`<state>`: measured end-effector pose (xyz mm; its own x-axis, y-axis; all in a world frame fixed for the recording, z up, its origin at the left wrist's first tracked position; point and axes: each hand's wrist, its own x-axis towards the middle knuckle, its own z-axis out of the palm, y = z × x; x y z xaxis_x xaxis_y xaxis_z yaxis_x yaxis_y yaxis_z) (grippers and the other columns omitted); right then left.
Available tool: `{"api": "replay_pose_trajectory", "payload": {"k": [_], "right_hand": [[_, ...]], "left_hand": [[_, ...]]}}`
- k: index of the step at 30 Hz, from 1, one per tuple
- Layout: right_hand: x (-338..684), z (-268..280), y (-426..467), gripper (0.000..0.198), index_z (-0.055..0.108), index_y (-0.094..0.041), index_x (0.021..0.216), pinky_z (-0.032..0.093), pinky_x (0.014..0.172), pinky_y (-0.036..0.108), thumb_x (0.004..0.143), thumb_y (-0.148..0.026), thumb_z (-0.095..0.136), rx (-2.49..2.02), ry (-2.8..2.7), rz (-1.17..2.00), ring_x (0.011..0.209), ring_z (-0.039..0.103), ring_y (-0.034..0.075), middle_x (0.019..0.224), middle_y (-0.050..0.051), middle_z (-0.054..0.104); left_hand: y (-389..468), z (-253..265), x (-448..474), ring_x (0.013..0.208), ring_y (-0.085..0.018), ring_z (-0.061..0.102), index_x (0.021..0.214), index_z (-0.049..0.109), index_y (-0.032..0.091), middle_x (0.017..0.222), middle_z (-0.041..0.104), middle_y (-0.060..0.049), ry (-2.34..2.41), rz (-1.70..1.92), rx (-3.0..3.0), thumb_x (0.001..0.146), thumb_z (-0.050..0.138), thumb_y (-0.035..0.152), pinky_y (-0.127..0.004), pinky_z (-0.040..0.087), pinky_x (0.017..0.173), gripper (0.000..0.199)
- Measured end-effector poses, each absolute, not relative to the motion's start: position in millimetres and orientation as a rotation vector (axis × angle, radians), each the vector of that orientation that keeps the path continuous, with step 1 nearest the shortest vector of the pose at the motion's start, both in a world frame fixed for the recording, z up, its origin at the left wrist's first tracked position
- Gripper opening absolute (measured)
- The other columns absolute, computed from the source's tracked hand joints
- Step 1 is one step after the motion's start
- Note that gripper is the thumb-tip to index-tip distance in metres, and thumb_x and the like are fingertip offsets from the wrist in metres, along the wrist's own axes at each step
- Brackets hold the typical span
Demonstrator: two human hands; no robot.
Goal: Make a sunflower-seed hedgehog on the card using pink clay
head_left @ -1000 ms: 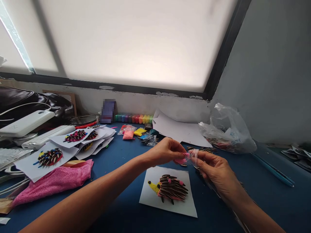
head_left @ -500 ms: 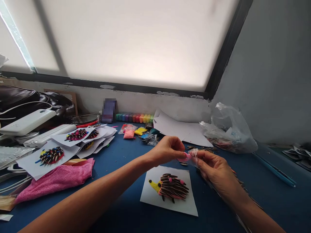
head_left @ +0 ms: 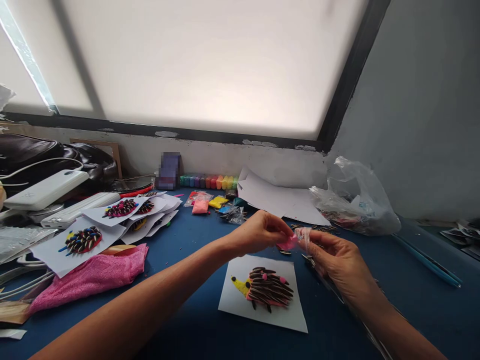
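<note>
Between my two hands is a small clear plastic bag [head_left: 303,236] with pink modelling clay [head_left: 288,243] at its left end. The fingers of my left hand [head_left: 258,232] pinch at the pink clay. My right hand [head_left: 333,250] grips the bag from the other side. Below them on the table lies a white paper square [head_left: 232,300] bearing a hedgehog [head_left: 270,289], with a yellow clay face, black clay dots and sunflower-seed spines. Two pink clay dots [head_left: 282,280] sit among the spines.
Finished hedgehog cards [head_left: 84,240] lie left, above a pink cloth [head_left: 93,277]. Clay packets [head_left: 200,205], a colour row [head_left: 208,182] and white sheets [head_left: 277,200] are at the back. A plastic bag [head_left: 367,210] and blue pen-like item [head_left: 427,260] are right.
My left fingers have shifted slightly right, closer to the bag's opening, over the pink clay. My right hand stays on the bag. The whole view has shifted slightly.
</note>
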<state>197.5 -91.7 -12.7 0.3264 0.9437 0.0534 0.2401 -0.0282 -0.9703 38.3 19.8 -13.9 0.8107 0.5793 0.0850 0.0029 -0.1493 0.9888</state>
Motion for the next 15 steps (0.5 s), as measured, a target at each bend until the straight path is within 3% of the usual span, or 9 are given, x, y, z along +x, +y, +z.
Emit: {"api": "replay_pose_trajectory", "payload": {"k": [4,10,15], "right_hand": [[197,-15,-91,0.054,0.077,-0.017,0.099,0.027,0.039,0.023,0.062,-0.057,0.079,-1.533,-1.138,0.800,0.043,0.033,0.007,0.053,-0.003,0.049],[188,-18,-92,0.042,0.078,-0.021,0.090,0.030,0.041,0.022,0.061,-0.051,0.082,-1.526,-1.154,0.793,0.047,0.037,0.006,0.073,0.001,0.064],[186,-12,-92,0.046,0.076,-0.021,0.096,0.028,0.039,0.022,0.063,-0.055,0.078,-1.522,-1.105,0.741,0.044,0.033,0.006,0.059,-0.003,0.056]], "left_hand": [[17,-15,40,0.072,-0.012,0.063,0.086,0.071,0.010,0.077,0.070,-0.005,0.445,0.559,1.648,0.073,0.071,0.018,-0.026,0.049,0.072,0.016],[15,-14,37,0.060,-0.010,0.057,0.076,0.063,0.012,0.066,0.064,0.000,0.521,0.565,1.721,0.069,0.074,0.021,-0.021,0.041,0.055,0.017],[21,-13,35,0.063,-0.009,0.058,0.078,0.065,0.011,0.068,0.064,0.000,0.459,0.545,1.709,0.073,0.069,0.016,-0.020,0.043,0.059,0.008]]}}
